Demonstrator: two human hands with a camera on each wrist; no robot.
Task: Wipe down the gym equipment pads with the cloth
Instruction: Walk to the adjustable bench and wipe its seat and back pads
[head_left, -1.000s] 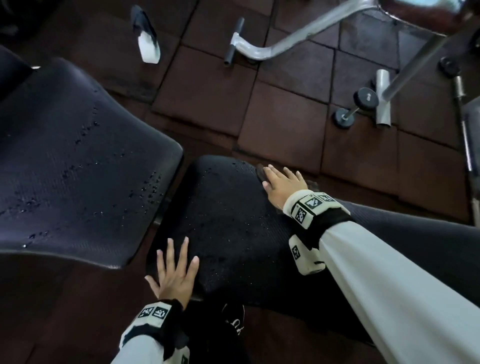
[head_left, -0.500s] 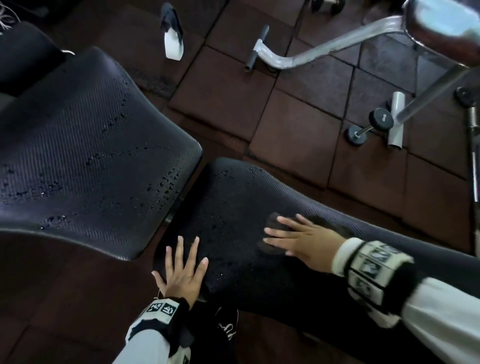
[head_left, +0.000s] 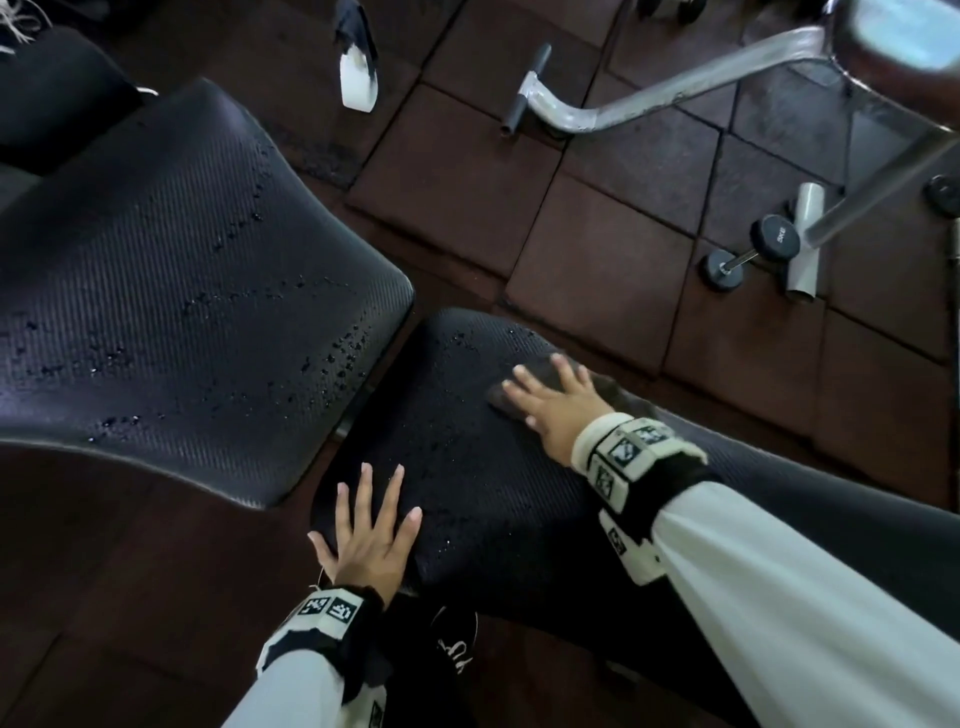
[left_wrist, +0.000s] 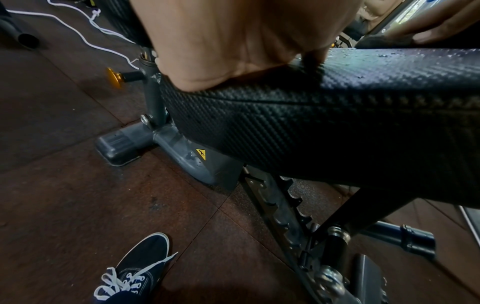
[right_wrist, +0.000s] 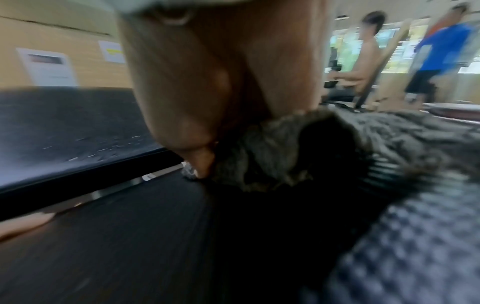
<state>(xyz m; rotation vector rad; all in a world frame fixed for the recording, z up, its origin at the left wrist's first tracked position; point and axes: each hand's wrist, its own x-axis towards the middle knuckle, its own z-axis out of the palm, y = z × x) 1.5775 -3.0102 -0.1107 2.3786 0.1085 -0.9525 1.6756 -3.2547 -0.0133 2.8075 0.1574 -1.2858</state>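
Observation:
A black textured bench pad (head_left: 467, 467) runs from the centre to the lower right, dotted with water drops. My right hand (head_left: 556, 400) presses flat, fingers spread, on a dark grey cloth (head_left: 540, 376) near the pad's far edge. The right wrist view is blurred and shows the fuzzy cloth (right_wrist: 272, 156) under the palm. My left hand (head_left: 371, 530) lies flat with straight fingers on the pad's near corner; its palm (left_wrist: 233, 41) rests on the pad's edge (left_wrist: 311, 115) in the left wrist view. A second black pad (head_left: 171, 291), also wet, fills the left.
Brown rubber floor tiles (head_left: 597, 249) surround the bench. A grey metal frame (head_left: 649, 98) and a small dumbbell (head_left: 748, 249) lie at the upper right. A white bottle (head_left: 356, 78) stands at the top. My dark shoe (left_wrist: 135, 269) is beside the bench's frame (left_wrist: 182, 152). Two people (right_wrist: 369, 51) are far behind.
My right hand slid the cloth toward me and left across the pad, then back out toward the far edge. The left hand has stayed in place.

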